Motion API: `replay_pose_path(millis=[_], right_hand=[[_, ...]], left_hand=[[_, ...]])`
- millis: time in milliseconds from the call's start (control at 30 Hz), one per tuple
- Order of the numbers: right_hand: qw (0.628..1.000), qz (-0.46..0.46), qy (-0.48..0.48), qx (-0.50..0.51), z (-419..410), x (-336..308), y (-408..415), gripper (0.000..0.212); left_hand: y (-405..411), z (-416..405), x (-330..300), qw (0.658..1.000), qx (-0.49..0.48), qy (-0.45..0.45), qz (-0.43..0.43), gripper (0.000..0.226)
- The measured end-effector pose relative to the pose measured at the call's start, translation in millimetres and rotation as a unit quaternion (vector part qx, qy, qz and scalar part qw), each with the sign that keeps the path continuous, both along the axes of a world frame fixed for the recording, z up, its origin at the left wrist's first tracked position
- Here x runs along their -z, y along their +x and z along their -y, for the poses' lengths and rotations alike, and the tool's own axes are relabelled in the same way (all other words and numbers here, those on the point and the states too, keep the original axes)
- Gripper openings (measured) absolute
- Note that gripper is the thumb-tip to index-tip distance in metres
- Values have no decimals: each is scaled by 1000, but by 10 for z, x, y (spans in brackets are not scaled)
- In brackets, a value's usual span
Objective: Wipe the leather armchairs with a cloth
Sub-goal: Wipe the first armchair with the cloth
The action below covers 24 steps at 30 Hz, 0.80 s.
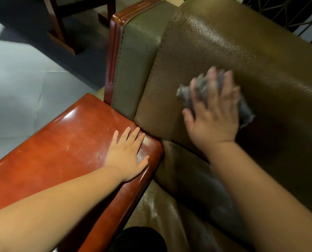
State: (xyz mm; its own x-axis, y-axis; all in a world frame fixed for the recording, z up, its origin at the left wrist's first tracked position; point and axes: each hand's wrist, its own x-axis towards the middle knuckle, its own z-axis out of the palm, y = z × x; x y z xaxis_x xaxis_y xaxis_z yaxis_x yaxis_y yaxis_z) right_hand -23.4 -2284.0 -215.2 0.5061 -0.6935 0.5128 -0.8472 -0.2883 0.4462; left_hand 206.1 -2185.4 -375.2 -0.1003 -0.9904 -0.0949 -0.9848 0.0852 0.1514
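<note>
An olive-brown leather armchair fills the right of the head view, with its back cushion upright and its seat cushion below. My right hand, blurred by motion, presses a crumpled grey cloth flat against the back cushion with spread fingers. The cloth shows beyond the fingertips and to the right of the palm. My left hand rests flat, fingers straight, on the glossy red-brown wooden armrest at the chair's left side.
A wooden frame post edges the chair's padded side panel. Grey tiled floor lies to the left. Dark wooden furniture legs stand at the top left. A metal grille shows at the top right.
</note>
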Motion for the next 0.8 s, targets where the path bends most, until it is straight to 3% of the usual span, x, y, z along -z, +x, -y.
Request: replay_pose_path(millis=[33,100,167,233,300,400,467,533,633,700,800], right_hand=[[996,-65,58,-27,-127,203,15,70],[950,-239,186,-80,-386,591,-17,66],[914,-313,244,-85,-445,679,-67,70],[943,-258,193,-78,-317,428,-3,71],[986,-117,90,-78,-58,26,114,72],[999,21,-38,-27,311,-439,250,76],[1000,2,-25,-18,270,-383,320,75],[988,-112,89,-65,37,-40,326,71],[906,-324,251,-103,-220,435,251,73],[916,-311,235,-95,-156,380,256,73],[986,-103,69,-116,75,34,398,71]], left_hand=[[2,4,8,1000,0,-1,0,91],[12,13,15,1000,-2,-1,-3,91],[8,0,30,1000,-2,-6,-4,90],[9,-10,37,1000,4,-3,-3,90],[14,-13,46,1000,5,-2,-3,90],[14,-11,46,1000,1,-6,-10,89],[15,-28,40,1000,-12,-15,-9,89],[19,-50,11,999,-47,-17,-2,88],[28,-74,-14,995,-96,-6,0,88],[30,-88,4,995,-101,-3,-8,87],[33,-84,30,995,-100,9,-20,87]])
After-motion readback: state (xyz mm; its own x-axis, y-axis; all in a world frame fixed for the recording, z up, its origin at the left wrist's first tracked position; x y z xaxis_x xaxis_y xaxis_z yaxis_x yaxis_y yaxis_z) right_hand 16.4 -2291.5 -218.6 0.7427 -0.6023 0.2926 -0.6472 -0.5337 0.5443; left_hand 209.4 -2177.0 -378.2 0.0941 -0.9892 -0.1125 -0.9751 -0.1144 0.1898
